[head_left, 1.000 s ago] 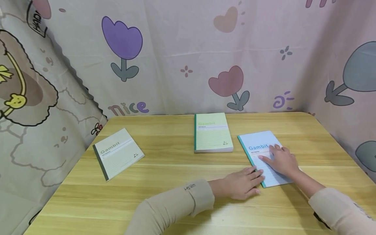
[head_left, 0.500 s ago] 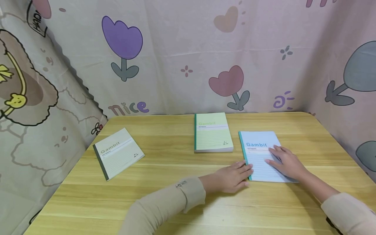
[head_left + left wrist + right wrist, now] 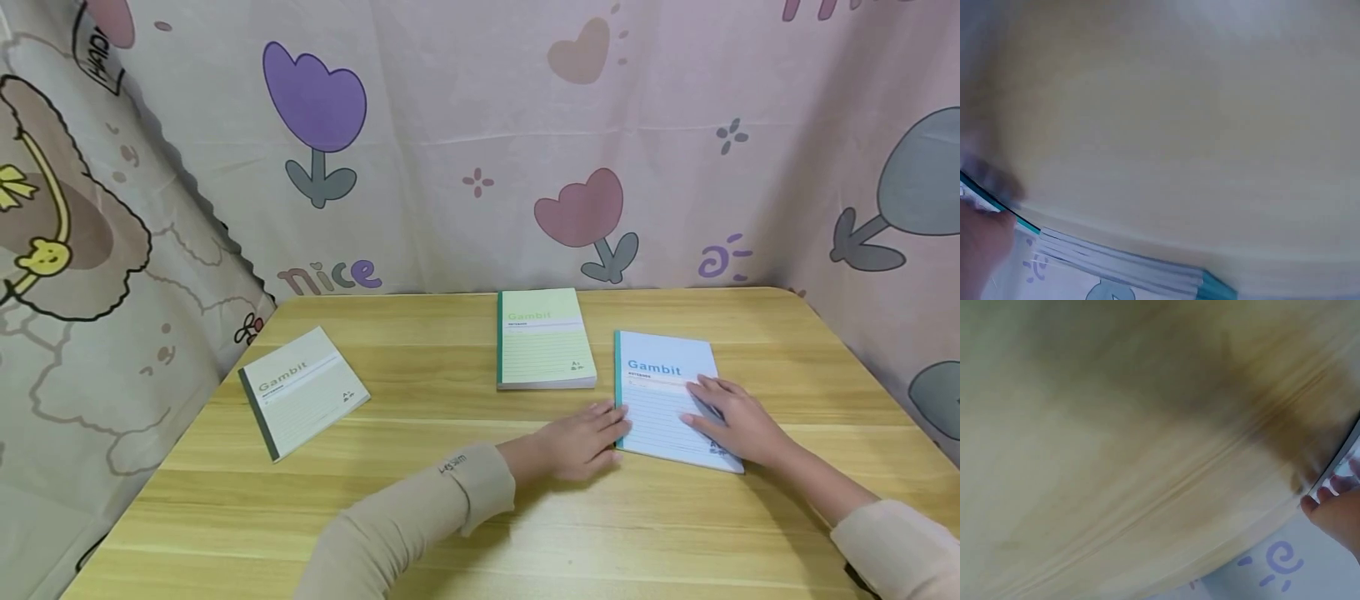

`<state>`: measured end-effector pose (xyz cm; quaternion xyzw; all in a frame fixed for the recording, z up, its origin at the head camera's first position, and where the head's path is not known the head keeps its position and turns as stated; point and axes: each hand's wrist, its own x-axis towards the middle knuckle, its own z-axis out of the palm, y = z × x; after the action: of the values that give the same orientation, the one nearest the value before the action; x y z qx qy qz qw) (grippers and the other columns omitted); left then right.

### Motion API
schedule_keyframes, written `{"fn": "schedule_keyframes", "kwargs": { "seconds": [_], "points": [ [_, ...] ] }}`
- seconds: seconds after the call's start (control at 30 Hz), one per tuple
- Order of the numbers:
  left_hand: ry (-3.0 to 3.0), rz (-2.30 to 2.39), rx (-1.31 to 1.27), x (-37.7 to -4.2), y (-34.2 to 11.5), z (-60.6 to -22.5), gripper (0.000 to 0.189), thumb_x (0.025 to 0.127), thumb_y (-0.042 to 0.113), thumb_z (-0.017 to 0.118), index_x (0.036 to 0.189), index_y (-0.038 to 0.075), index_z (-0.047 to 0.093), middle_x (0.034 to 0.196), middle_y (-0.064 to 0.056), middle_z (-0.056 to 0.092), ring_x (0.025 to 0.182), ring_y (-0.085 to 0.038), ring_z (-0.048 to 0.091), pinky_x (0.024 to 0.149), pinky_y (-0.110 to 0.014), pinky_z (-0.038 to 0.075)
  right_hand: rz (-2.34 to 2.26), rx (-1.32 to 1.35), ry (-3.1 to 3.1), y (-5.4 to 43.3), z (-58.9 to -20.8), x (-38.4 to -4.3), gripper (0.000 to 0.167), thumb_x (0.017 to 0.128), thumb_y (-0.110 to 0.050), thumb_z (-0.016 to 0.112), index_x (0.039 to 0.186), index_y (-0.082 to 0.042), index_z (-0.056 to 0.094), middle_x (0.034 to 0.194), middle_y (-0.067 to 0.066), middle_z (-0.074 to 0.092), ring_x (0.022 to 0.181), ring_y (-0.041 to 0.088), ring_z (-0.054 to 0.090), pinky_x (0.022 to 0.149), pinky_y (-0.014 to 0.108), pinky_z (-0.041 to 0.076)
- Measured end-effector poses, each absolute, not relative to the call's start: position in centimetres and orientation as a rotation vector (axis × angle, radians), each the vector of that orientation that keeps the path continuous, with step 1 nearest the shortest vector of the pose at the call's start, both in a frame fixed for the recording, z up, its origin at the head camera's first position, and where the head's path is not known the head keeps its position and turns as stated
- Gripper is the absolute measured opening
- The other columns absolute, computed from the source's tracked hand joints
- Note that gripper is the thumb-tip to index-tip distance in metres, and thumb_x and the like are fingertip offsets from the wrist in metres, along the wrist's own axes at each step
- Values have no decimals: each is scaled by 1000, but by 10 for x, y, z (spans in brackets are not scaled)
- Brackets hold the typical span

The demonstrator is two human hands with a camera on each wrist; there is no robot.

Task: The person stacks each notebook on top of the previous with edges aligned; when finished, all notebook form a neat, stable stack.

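A blue notebook (image 3: 667, 400) with a teal spine lies flat on the table's right half. My right hand (image 3: 738, 423) rests on its right side, fingers and thumb spread over the cover. Against the spine, my left hand (image 3: 577, 440) touches with extended fingertips, palm low over the wood. Left of the blue notebook lies a green notebook (image 3: 543, 350); the left wrist view shows several page layers (image 3: 1116, 259) stacked at its edge. Each wrist view catches part of its hand, the left hand (image 3: 985, 247) and the right hand (image 3: 1338, 512), at the notebook's edge.
A cream notebook (image 3: 303, 396) with a dark spine lies turned at an angle on the left side. The wooden table (image 3: 427, 400) backs onto a printed curtain (image 3: 450, 108), and another printed cloth (image 3: 75, 375) hangs along the left edge.
The blue notebook has turned clockwise, its lower spine end shifting left until the spine stands upright in the head view. My left hand has moved left and slightly away; the right hand shifted slightly rightward.
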<state>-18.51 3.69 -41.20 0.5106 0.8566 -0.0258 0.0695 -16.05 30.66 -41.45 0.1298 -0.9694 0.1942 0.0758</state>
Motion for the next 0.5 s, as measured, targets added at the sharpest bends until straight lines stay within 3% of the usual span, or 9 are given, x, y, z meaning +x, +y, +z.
{"fn": "schedule_keyframes", "kwargs": {
  "seconds": [0.17,0.23,0.33,0.4,0.5],
  "points": [
    [2653,331,1340,-182,45,-414,56,101,40,19,149,11,15,157,-10,8,145,-21,7,117,-28,13,580,255,-2758,305,-411,-155,48,88,-19,61,120,16,52,114,34,56,105,49,50,83,61,41],
    [2671,445,1254,-179,50,-413,56,101,39,21,149,10,16,156,-13,10,145,-24,8,117,-31,15,532,190,-2745,305,-410,-153,46,88,-17,61,119,15,53,92,29,62,85,41,55,67,51,47],
    [2707,464,1163,-173,57,-413,56,101,37,24,148,9,18,154,-17,16,144,-27,11,117,-32,17,468,123,-2802,306,-411,-150,47,87,-18,62,120,15,52,86,29,60,73,33,54,52,39,43],
    [2729,427,1123,-168,60,-413,55,101,36,25,148,7,19,153,-20,19,144,-29,12,117,-32,18,458,81,-2861,307,-413,-148,50,88,-20,60,121,15,49,91,33,59,74,37,56,50,39,43],
    [2752,366,1066,-163,65,-414,55,101,37,26,148,9,20,151,-23,21,143,-31,11,116,-32,20,450,37,-2950,306,-414,-146,58,91,-29,56,125,17,45,113,40,53,94,49,57,60,49,49]
  ]
}}
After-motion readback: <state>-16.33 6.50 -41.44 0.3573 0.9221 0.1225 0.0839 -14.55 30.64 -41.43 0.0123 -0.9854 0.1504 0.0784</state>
